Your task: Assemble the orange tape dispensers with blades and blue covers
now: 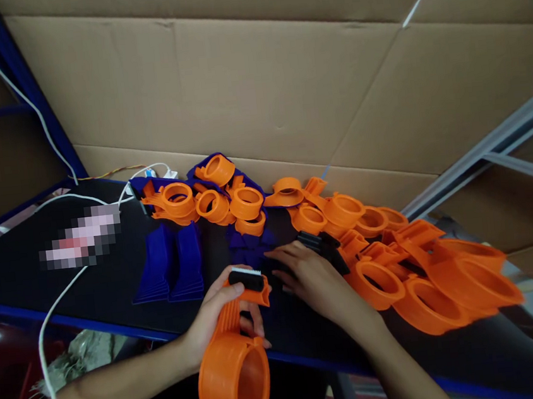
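Note:
My left hand [203, 320] is closed around the handle of an orange tape dispenser [210, 383], whose ring hangs down toward me over the table's front edge. At its upper end sits a black blade holder [246, 281] with a white toothed edge, and my thumb rests against it. My right hand [310, 277] reaches palm down over the tabletop, its fingers stretched forward and apart. Just beyond those fingertips lie dark blue pieces [246, 239], and black parts [321, 244] are beside its knuckles. What lies under the right palm is hidden.
Several orange dispensers [380, 283] are heaped on the right, with another pile [178, 196] at the back. Two stacks of blue plates [156, 265] stand left of centre. A white cable [52, 311] crosses the black table [12, 270]. Cardboard [235, 82] walls the back.

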`<control>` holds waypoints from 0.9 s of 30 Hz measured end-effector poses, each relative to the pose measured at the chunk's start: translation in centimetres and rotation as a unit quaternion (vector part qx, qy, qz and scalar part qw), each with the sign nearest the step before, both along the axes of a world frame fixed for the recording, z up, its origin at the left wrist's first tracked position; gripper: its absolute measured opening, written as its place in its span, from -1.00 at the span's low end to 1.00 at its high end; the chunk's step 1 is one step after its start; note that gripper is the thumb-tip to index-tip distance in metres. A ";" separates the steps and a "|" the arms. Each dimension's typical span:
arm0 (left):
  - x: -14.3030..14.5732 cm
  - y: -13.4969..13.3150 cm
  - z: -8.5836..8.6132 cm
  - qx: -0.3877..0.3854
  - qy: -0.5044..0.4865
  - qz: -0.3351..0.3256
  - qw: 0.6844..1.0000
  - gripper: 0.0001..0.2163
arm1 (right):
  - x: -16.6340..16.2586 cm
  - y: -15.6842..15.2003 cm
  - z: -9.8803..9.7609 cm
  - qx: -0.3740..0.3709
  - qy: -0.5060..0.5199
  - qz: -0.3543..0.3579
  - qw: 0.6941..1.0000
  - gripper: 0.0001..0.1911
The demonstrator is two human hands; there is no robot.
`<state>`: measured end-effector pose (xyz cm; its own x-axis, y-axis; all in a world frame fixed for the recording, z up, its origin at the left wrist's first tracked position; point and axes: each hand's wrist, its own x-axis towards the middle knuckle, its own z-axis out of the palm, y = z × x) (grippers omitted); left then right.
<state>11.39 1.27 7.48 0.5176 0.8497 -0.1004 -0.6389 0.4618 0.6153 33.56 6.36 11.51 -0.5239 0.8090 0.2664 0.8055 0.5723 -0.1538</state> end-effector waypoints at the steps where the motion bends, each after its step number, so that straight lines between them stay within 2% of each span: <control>1: 0.1 0.0 0.2 -0.005 0.002 0.004 1.000 -0.72 | -0.1 0.1 -0.3 0.004 -0.012 -0.004 1.000 -0.64; 7: 0.1 -0.2 0.8 -0.024 0.011 0.013 1.000 -0.79 | 0.2 0.1 -0.5 0.019 -0.022 -0.032 0.999 -0.55; 12: 0.1 -0.2 0.6 -0.023 0.009 0.014 1.000 -0.79 | 0.5 0.5 -0.6 0.011 -0.030 -0.044 0.998 -0.69; 18: 0.2 -0.1 0.3 -0.022 0.006 0.019 1.000 -0.80 | 1.1 0.7 -1.2 0.004 0.011 -0.064 0.998 -0.68; 22: 0.2 0.1 -0.2 -0.020 0.022 0.015 0.999 -0.77 | 1.3 -0.4 0.2 0.026 0.080 -0.082 0.993 -0.74; 27: 0.1 0.3 -0.7 0.006 0.050 -0.014 0.999 -0.73 | -0.8 -4.0 3.3 0.041 0.208 -0.042 0.976 -0.83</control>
<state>11.44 1.54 6.78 0.5284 0.8370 -0.1422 -0.5613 0.4700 0.6812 32.75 2.33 14.76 -0.2894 0.8120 0.5069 0.7280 0.5305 -0.4343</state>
